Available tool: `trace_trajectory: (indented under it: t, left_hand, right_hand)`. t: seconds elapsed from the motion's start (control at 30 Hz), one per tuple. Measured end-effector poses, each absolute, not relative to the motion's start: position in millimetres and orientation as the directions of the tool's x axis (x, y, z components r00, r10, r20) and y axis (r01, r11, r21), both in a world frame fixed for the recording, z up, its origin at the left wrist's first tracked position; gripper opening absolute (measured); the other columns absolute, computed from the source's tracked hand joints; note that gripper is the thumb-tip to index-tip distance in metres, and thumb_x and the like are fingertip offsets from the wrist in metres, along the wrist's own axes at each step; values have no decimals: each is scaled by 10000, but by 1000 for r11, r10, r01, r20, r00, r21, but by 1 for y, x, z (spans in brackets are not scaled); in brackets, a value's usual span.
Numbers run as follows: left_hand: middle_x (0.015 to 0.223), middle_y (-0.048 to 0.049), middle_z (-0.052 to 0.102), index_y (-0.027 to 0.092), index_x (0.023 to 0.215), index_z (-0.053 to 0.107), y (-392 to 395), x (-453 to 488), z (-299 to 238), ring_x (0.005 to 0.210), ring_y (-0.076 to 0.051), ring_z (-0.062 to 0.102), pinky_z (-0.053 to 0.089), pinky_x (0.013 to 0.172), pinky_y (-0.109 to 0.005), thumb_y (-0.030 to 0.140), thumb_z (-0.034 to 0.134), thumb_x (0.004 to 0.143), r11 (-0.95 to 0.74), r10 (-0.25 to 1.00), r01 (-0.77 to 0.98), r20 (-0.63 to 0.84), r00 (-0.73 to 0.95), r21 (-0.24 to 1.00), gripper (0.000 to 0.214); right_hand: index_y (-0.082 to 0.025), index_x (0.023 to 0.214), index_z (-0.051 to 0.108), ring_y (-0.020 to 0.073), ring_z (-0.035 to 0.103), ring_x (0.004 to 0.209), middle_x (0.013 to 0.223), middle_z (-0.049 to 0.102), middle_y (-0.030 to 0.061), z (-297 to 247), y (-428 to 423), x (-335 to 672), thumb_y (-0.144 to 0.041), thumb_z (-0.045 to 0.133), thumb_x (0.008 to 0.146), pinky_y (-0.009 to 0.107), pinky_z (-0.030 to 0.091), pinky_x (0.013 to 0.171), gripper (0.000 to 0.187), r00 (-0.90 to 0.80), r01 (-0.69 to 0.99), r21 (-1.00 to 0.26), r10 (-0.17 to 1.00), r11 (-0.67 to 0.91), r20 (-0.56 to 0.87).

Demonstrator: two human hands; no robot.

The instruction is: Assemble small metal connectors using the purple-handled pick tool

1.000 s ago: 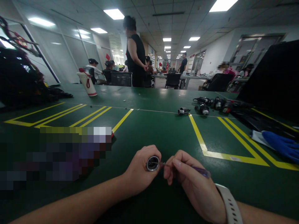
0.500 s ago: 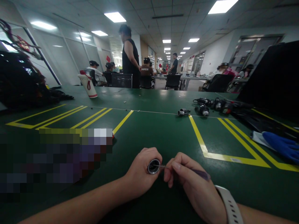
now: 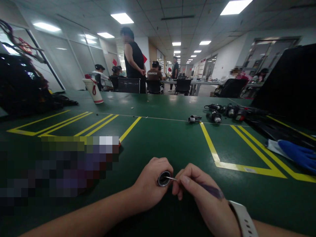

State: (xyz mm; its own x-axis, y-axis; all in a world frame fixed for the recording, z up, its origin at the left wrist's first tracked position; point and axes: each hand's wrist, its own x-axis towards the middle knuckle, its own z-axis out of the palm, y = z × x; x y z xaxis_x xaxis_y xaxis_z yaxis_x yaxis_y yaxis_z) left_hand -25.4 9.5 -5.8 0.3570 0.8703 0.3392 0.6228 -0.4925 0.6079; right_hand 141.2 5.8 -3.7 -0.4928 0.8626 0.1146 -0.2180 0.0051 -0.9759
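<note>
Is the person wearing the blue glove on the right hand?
No, the blue glove lies on the green table, while the right hand is bare and holds a thin tool.

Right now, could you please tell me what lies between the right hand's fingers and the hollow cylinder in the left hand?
The head view shows a thin metal shaft, held in the right hand, spanning that gap to the hollow cylinder.

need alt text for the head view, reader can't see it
The left hand grips a hollow metal part while the right hand holds a thin tool with its tip at the part's open end. On the green table are more metal parts, a blue glove and a cup; people sit and stand behind.
</note>
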Motion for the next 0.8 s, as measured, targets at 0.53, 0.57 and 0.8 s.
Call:
trace_trajectory:
  t: [0.53, 0.57, 0.8]
  left_hand:
    - [653, 38, 507, 185, 663, 443, 8, -25, -5, 659, -127, 486, 331, 697, -287, 52, 536, 674, -565, 824, 625, 335, 456, 539, 162]
    - [657, 38, 509, 185, 668, 443, 8, -25, -6, 661, -127, 486, 331, 699, -288, 50, 535, 673, -568, 822, 624, 336, 459, 537, 164]
    - [659, 32, 518, 190, 675, 459, 8, -25, -7, 665, -134, 498, 342, 704, -292, 55, 523, 681, -571, 820, 617, 330, 469, 542, 149]
  right_hand:
    - [-186, 693, 540, 163, 514, 665, 685, 536, 30, -6, -4, 147, -362, 414, 886, 305, 378, 619, 290, -496, 46, -947, 830, 318, 255]
    - [-186, 692, 539, 164, 511, 661, 681, 531, 31, -6, -5, 147, -368, 406, 888, 307, 375, 615, 299, -494, 58, -945, 832, 321, 252]
    - [-177, 664, 545, 162, 512, 656, 664, 539, 31, -6, -1, 149, -350, 443, 869, 301, 375, 621, 287, -491, 16, -966, 844, 256, 216]
